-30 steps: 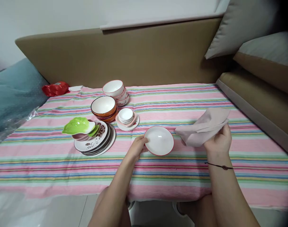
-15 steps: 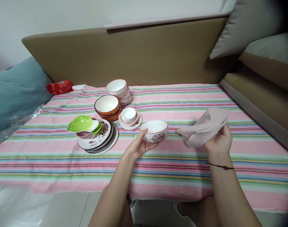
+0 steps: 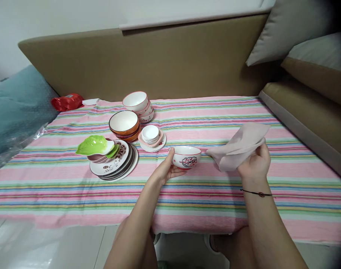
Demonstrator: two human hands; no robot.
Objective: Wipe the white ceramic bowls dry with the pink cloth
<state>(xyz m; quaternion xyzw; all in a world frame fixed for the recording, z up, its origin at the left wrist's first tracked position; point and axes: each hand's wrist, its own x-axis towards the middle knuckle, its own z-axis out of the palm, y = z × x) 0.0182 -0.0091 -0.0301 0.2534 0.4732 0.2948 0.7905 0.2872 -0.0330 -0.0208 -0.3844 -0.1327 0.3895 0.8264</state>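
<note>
My left hand [image 3: 170, 169] grips a white bowl [image 3: 187, 158] with a red rim and a red floral picture on its side. The thumb lies at the rim and the fingers reach beneath. Off to the right, my right hand [image 3: 256, 160] holds a pale pink-grey cloth [image 3: 237, 145] that hangs toward the bowl without touching it. The cloth hides part of the right fingers. Left of the bowl, several small white dishes [image 3: 150, 133] are stacked on a pink dish and a white plate [image 3: 162, 146].
Brown-and-white bowls [image 3: 124, 123] stand before a stack of red-rimmed bowls [image 3: 136, 101]. Patterned plates [image 3: 122, 158] bear a green leaf-shaped dish [image 3: 93, 145]. A red shiny bundle [image 3: 66, 102] lies at the back left. Striped cloth [image 3: 204, 203] covers the surface; cushions [image 3: 319, 52] border the right.
The bowl in my left hand has tipped, so less of its inside shows. The whole view has shifted slightly; my right hand still holds the cloth.
</note>
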